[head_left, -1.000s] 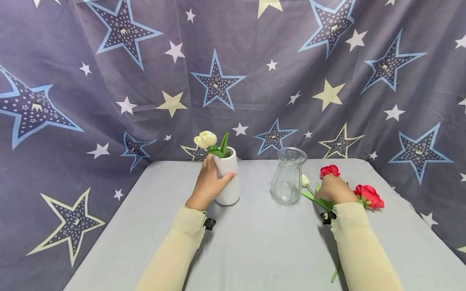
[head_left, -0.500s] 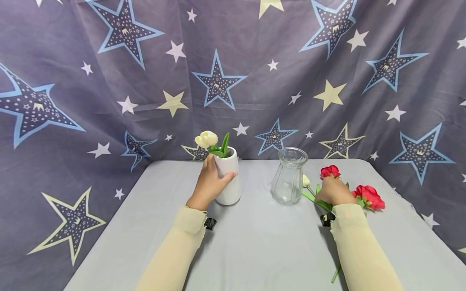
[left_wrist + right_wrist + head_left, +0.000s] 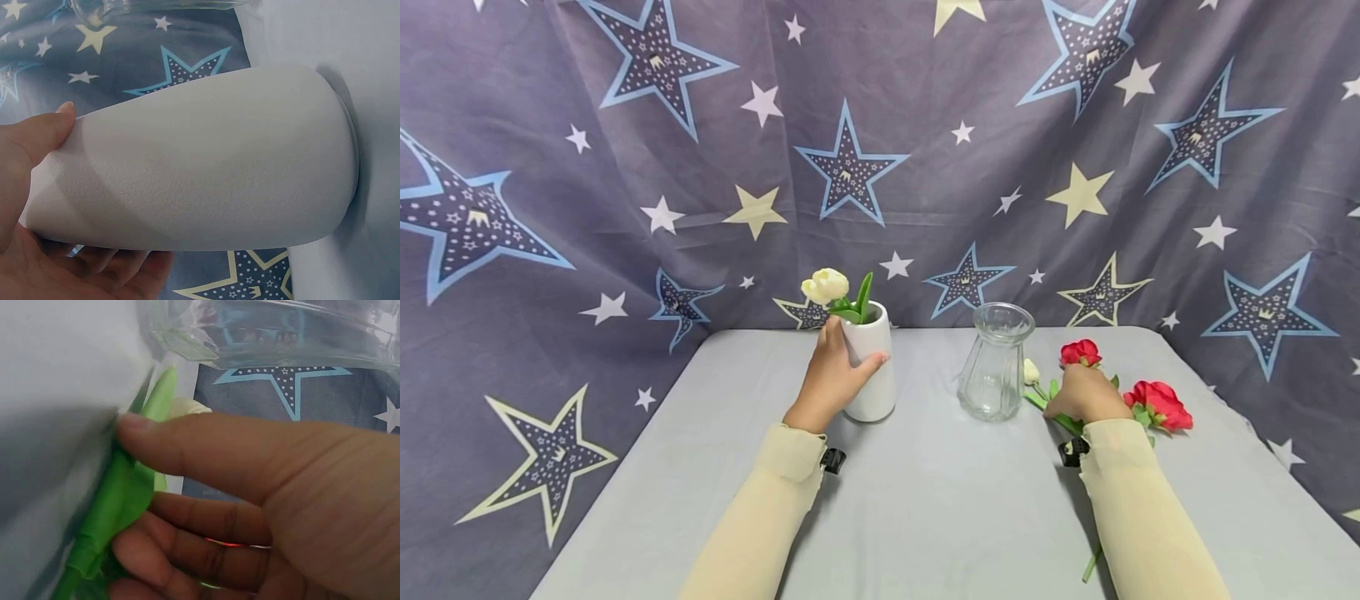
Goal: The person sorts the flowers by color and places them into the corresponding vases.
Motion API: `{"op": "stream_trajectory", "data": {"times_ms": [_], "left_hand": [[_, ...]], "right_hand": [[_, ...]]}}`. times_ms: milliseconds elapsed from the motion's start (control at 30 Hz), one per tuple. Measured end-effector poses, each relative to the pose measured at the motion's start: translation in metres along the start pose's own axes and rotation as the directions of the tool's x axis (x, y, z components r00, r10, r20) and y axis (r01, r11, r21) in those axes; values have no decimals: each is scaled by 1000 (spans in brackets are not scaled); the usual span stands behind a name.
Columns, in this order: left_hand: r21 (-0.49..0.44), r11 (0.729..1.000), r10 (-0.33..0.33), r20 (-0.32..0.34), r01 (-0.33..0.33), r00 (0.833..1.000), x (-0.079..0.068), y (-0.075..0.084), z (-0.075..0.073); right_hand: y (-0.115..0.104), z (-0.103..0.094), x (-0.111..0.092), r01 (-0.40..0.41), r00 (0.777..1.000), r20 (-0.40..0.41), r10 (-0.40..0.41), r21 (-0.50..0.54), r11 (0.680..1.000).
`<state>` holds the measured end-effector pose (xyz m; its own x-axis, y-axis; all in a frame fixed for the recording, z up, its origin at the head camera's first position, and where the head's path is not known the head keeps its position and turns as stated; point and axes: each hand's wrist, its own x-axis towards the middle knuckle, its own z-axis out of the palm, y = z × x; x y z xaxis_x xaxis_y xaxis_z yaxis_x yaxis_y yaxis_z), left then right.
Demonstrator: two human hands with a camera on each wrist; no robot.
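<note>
My left hand (image 3: 835,375) grips a white vase (image 3: 871,375) near its top, thumb on one side and fingers on the other. The vase (image 3: 200,169) stands upright on the table and holds a white tulip (image 3: 825,286) with green leaves. On the right, my right hand (image 3: 1090,393) reaches down among flowers lying on the table. In the right wrist view, its thumb and fingers pinch the green leaves (image 3: 119,494) of a second white tulip, whose pale bloom (image 3: 1031,372) points toward the glass vase. The palm hides part of the stem.
A clear glass vase (image 3: 992,367) stands between the two hands, close to the lying tulip. Red roses (image 3: 1159,406) lie beyond and right of my right hand. One green stem end (image 3: 1092,565) shows beside the right sleeve. A star-patterned curtain (image 3: 880,167) hangs behind the table.
My right hand has shifted slightly left, its fingers drawing in around the tulip's leaves. The left hand and the white vase have stayed in place.
</note>
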<state>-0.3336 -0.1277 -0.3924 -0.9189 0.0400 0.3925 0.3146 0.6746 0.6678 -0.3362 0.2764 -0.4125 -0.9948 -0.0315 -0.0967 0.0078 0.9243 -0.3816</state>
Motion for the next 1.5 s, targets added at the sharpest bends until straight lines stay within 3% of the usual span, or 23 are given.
{"op": "stream_trajectory", "data": {"times_ms": [633,1067,1500], "left_hand": [[3,1000,10,-6,-10,1000,-1,1,-1],[0,1000,9,-5,-9,1000,0,0,0],[-5,1000,20,-10,-20,1000,0,-1,0]], "right_hand": [[1,-8,-3,-6,999,-51,6,2,1000],[1,-21,-8,84,988,-134,-80,25,996],[-5,-33,-17,89,974,-211,-82,22,996]]}}
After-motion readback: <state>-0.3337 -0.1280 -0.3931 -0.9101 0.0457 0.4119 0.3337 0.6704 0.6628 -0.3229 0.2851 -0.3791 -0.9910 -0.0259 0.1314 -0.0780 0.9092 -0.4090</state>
